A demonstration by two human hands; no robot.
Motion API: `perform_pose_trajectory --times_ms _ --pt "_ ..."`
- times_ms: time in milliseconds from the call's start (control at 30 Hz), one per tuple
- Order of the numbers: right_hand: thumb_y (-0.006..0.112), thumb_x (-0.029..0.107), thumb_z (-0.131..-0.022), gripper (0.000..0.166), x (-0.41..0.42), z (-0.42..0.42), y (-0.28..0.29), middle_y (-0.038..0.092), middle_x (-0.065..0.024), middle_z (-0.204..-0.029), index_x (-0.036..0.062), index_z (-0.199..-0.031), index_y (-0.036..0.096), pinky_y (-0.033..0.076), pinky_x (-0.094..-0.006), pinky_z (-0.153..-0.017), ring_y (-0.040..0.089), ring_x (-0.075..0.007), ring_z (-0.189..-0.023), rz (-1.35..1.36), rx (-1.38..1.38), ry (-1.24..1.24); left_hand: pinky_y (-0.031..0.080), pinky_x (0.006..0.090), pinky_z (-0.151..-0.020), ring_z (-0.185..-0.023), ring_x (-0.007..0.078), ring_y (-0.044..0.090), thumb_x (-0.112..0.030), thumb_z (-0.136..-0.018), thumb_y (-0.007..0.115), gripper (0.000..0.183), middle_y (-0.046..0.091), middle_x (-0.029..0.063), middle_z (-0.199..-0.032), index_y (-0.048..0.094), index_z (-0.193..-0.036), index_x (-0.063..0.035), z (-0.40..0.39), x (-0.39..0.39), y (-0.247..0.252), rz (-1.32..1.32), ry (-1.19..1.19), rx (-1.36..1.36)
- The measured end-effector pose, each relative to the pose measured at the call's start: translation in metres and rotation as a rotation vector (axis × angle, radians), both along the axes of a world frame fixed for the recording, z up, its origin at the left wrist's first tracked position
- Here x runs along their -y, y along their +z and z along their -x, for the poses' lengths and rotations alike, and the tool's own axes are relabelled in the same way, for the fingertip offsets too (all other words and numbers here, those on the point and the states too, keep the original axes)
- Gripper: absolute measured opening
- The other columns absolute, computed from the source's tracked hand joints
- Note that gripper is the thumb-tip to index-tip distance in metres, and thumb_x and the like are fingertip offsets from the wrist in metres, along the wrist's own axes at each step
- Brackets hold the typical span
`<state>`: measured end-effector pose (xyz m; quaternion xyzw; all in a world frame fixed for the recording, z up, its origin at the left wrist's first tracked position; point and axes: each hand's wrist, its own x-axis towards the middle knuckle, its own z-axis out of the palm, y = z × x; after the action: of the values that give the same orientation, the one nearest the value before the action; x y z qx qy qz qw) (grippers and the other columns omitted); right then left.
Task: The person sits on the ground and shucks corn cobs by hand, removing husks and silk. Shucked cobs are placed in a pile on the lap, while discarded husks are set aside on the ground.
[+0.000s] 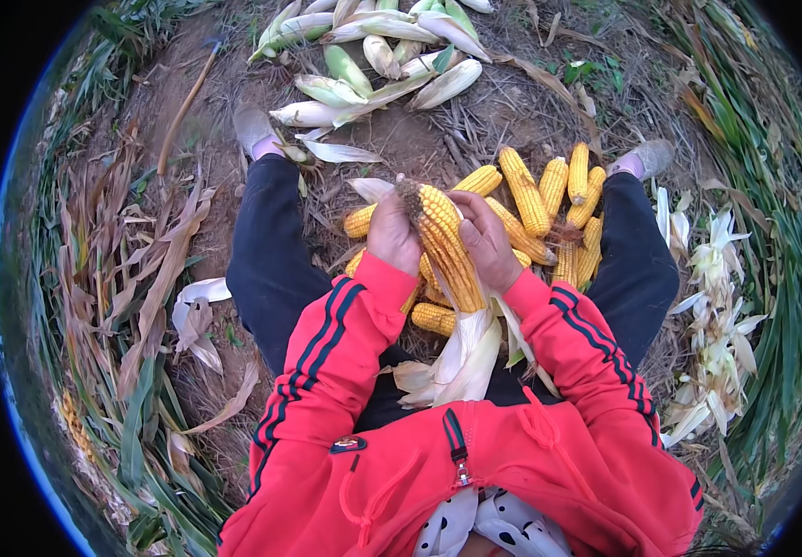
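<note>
Between my hands is a yellow ear of corn (448, 254), tilted, with its dark silk-covered tip pointing away from me. Pale husk leaves (469, 351) are peeled back from its lower end and hang towards my lap. My left hand (394, 237) grips the ear near its tip from the left side. On the other side, my right hand (488, 244) has its fingers around the edge of the ear, the thumb near the kernels. Underneath and around both hands lie several bare yellow ears, one of them a short cob (433, 319) below the held ear.
Unhusked ears (380, 69) form a pile on the soil beyond my feet. Bare ears (554, 188) lie by my right leg (641, 257). A wooden-handled tool (188, 108) rests at the upper left. Discarded husks (714, 327) and cut stalks (791, 348) line the right; dry stalks (143, 292) lie left.
</note>
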<state>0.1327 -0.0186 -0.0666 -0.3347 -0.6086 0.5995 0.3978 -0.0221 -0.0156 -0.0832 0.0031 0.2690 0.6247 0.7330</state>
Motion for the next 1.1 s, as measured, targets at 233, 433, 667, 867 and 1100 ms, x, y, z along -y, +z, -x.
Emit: perform_pose_trajectory --times_ms 233,433,667,867,1100 --pt "0.073 0.024 -0.072 0.061 0.007 0.02 0.023 0.049 -0.0167 -0.117 0.0012 -0.121 0.044 0.036 -0.04 -0.097 0.048 -0.0344 -0.11 -0.612 0.392 -0.218 0.048 0.03 -0.067 -0.066 0.0149 0.054 -0.031 -0.098 0.039 0.029 0.054 0.0036 -0.077 0.051 -0.088 -0.006 -0.01 0.001 -0.014 0.087 0.063 -0.073" --pt "0.069 0.015 -0.076 0.041 -0.007 0.003 0.042 0.054 -0.0133 -0.115 0.0026 -0.111 0.05 0.034 -0.0414 -0.1 0.045 -0.0331 -0.118 -0.585 0.264 -0.089 0.039 0.0254 -0.053 -0.054 0.0107 0.038 -0.021 -0.097 0.043 0.02 0.041 -0.0024 -0.062 0.045 -0.081 -0.0092 -0.004 -0.011 0.001 0.188 0.235 0.086" --pt "0.055 0.013 -0.091 0.028 -0.051 -0.056 0.048 0.055 -0.016 -0.118 -0.0024 -0.114 0.052 0.036 -0.0364 -0.1 0.052 -0.0259 -0.112 0.063 -0.517 -0.287 0.031 0.0262 -0.046 -0.049 0.0113 0.032 -0.022 -0.098 0.038 0.023 0.036 -0.0022 -0.06 0.045 -0.081 -0.0077 0.055 -0.02 -0.002 0.034 0.24 0.245" --pt "0.054 0.019 -0.091 0.029 -0.078 -0.126 0.064 0.058 -0.0134 -0.112 -0.0033 -0.109 0.054 0.043 -0.0429 -0.095 0.056 -0.0272 -0.106 0.153 -0.753 -0.528 0.03 0.0275 -0.046 -0.049 0.012 0.033 -0.02 -0.097 0.037 0.023 0.036 -0.0012 -0.058 0.043 -0.078 -0.0086 0.119 -0.023 -0.018 -0.092 0.362 0.187" --pt "0.056 0.014 -0.09 0.026 -0.082 -0.13 0.074 0.058 -0.0135 -0.111 -0.0018 -0.111 0.052 0.045 -0.0372 -0.091 0.057 -0.0247 -0.102 0.03 -0.685 -0.636 0.047 0.0315 -0.06 -0.064 0.0156 0.053 -0.012 -0.095 0.042 0.015 0.056 0.0048 -0.076 0.053 -0.093 -0.0018 0.083 -0.039 -0.023 0.199 0.401 -0.637"
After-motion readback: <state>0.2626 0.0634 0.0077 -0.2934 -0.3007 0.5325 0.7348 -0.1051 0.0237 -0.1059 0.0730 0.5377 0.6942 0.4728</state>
